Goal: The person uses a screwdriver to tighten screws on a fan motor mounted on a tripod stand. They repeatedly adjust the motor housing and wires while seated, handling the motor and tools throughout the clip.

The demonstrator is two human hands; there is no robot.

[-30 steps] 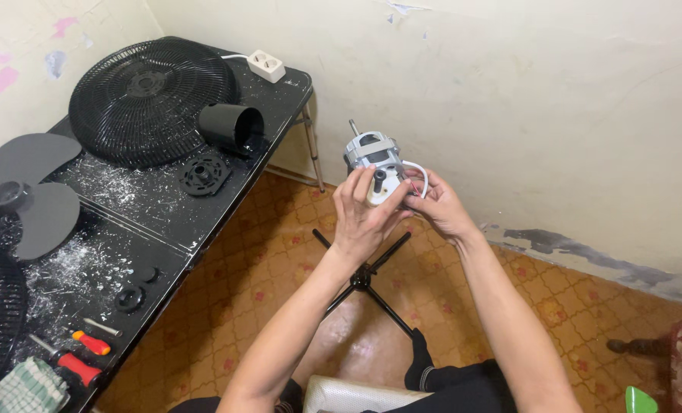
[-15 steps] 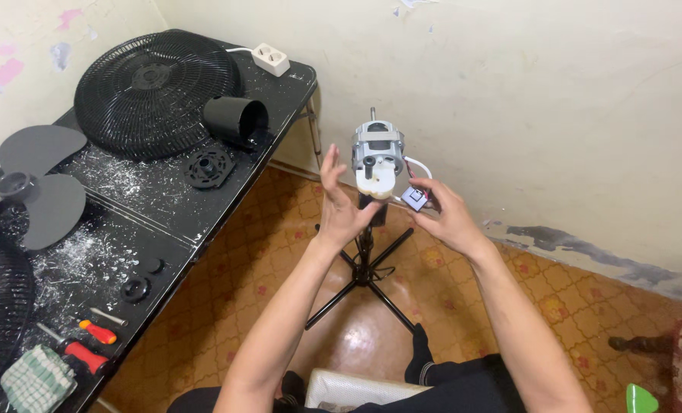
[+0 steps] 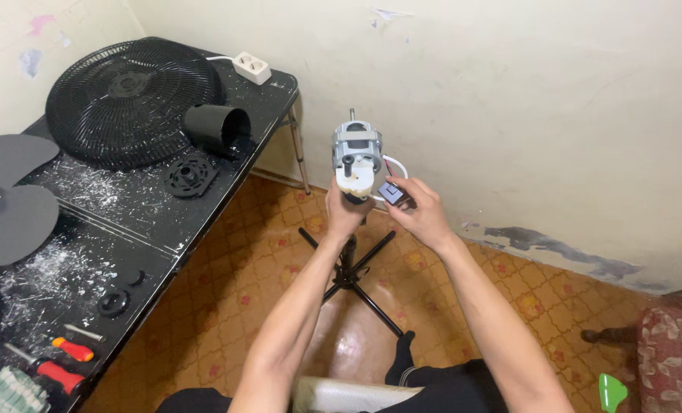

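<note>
Centrally in the head view, a grey fan motor [image 3: 357,157] is held upright atop a black tripod stand [image 3: 348,268], just above the frame's middle. The left hand [image 3: 346,213] is closed around the motor's base, fingers wrapped under it, while the right hand [image 3: 421,214] pinches a small dark capacitor block [image 3: 391,192] tethered by a white cable [image 3: 397,164]. A firm hold under the motor is called for, with the cable kept slack so nothing is tugged. Open room is offered over the tiled floor [image 3: 264,268] at centre; the wall [image 3: 524,99] stands close behind, and the worktop [image 3: 165,222] edge lies to the left, carrying a fan grille [image 3: 126,99] and screwdrivers [image 3: 58,359].
</note>
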